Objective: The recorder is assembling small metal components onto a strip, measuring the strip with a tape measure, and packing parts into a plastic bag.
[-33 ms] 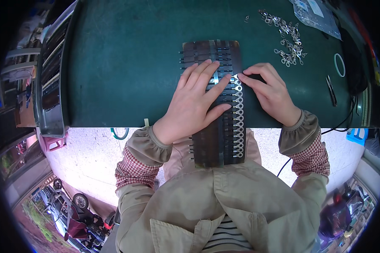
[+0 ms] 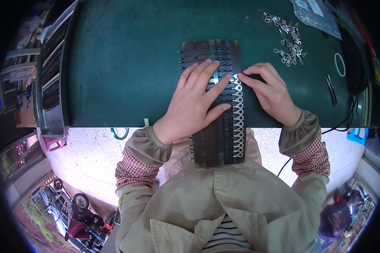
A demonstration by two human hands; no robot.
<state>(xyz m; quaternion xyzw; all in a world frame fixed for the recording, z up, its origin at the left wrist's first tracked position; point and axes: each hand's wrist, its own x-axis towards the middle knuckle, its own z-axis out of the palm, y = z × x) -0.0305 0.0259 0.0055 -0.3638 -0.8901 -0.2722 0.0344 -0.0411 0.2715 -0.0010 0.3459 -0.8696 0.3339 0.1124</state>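
Note:
A long dark board [image 2: 209,147] lies across the table's near edge and reaches over my lap. Short black-sleeved wire ends cross it in rows. Ring terminals [image 2: 240,111] sit on the wire ends down its right side, in a column from the middle to the near end. Spread flat over the board is my left hand [image 2: 194,99], its index fingertip beside the topmost ring terminal. My right hand [image 2: 271,90] is at the board's right edge, thumb and index finger pinched on that ring terminal [image 2: 236,77]. The fingertips partly cover it. Farther up, the wire ends show no rings.
Loose ring terminals [image 2: 289,40] are scattered at the far right, near a clear plastic bag [image 2: 316,17]. A pointed tool [image 2: 331,90] and a pale ring [image 2: 339,65] lie on the right. A metal tray [image 2: 52,114] holding dark strips stands at the left of the green table [image 2: 118,63].

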